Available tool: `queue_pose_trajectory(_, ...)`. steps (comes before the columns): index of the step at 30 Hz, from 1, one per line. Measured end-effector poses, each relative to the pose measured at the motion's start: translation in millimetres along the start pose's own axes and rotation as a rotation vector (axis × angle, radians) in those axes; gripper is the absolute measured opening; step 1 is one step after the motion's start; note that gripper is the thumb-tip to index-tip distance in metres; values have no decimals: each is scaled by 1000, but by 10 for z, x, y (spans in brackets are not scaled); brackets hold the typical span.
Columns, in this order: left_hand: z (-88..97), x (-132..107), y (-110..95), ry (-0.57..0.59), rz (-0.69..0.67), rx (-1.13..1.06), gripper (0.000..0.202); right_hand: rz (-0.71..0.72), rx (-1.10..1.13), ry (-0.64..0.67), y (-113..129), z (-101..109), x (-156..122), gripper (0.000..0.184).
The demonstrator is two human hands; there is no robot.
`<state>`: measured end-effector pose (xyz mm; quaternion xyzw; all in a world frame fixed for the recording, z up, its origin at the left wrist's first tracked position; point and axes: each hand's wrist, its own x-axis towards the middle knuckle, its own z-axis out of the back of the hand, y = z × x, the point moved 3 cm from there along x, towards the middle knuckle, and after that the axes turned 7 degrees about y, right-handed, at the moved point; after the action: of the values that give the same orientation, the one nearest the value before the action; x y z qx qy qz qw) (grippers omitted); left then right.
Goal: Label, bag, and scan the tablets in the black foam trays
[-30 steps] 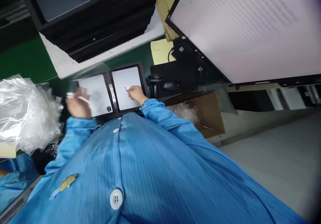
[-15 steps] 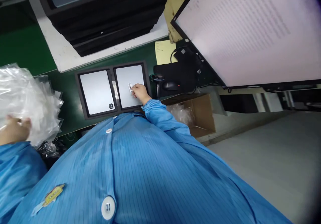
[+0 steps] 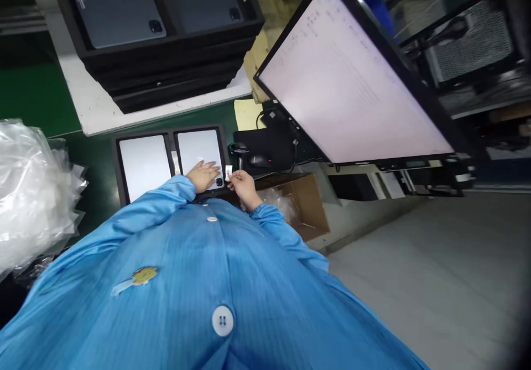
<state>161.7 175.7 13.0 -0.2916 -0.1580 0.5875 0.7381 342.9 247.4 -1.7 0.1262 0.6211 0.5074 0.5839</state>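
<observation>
A black tray on the green bench holds two pale grey tablets side by side, the left tablet and the right tablet. My left hand lies flat on the near end of the right tablet, fingers stretched out. My right hand is beside the tray's right edge, pinching a small white label between finger and thumb. My blue smock sleeves cover both arms.
A barcode scanner and mouse sit on a black mat right of the tray. A large lit monitor leans over them. Stacked black trays with dark tablets stand behind. Clear plastic bags pile at left. An open cardboard box sits below the bench.
My left hand left the plastic bags and came to rest on the right tablet. My right hand pulled off the tablet to the tray's right edge with the label.
</observation>
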Motion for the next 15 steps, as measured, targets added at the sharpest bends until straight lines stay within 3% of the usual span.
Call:
queue_pose_trajectory(4,-228,375,30,69,-89,107,31,21,32,-33,-34,283,-101,28)
queue_pose_trajectory(8,-285,561,54,110,-149,211,21,5,18,-68,-57,426,-145,31)
queue_pose_trajectory(11,-185,559,82,116,-191,250,28,-26,-25,-32,-32,346,-120,28)
queue_pose_trajectory(15,128,214,295,-42,-232,229,36,-77,-93,71,34,-71,14,22)
